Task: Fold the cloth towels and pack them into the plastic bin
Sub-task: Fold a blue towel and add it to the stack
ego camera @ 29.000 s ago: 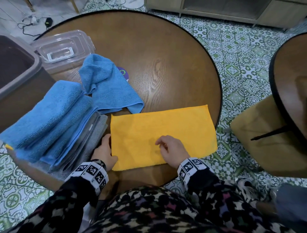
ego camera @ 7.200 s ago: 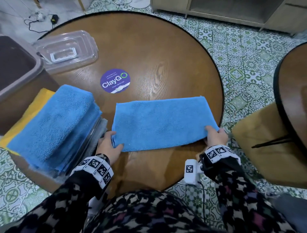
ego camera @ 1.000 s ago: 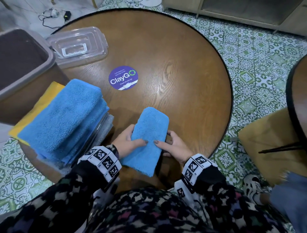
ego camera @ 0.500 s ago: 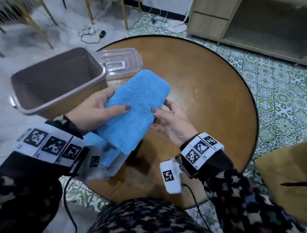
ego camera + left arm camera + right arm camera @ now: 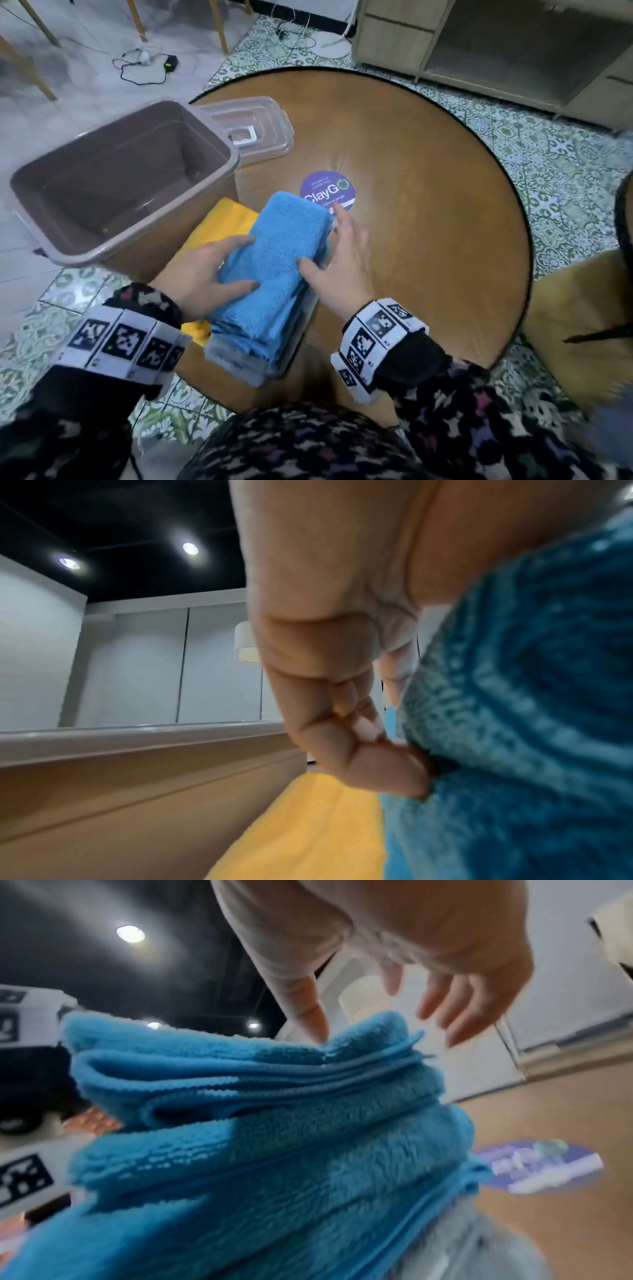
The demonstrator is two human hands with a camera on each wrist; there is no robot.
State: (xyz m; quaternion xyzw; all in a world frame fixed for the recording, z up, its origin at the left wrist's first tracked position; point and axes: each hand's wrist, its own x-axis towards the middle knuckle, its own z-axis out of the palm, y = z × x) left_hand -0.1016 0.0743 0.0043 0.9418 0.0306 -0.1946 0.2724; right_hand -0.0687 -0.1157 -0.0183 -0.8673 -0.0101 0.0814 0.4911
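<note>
A folded blue towel (image 5: 284,246) lies on top of a stack of folded towels (image 5: 253,346) at the table's front left edge. My left hand (image 5: 236,263) holds its left side, thumb and forefinger on top, the other fingers curled against its side in the left wrist view (image 5: 359,737). My right hand (image 5: 329,246) is at the towel's right edge with straight fingers, its thumb touching the cloth (image 5: 274,1123). A folded yellow towel (image 5: 222,222) sticks out on the stack's left. The brown plastic bin (image 5: 113,185) stands just left of the stack, with nothing visible inside.
The bin's clear lid (image 5: 253,130) lies on the round wooden table (image 5: 428,222) behind the bin. A purple ClayGo sticker (image 5: 327,190) is just beyond the towels. A padded stool (image 5: 582,325) stands at the right, and cables lie on the floor behind.
Half a second ago both hands held the folded blue towel in the air near the bin. Now it rests on the stack and my right hand's fingers have straightened beside it.
</note>
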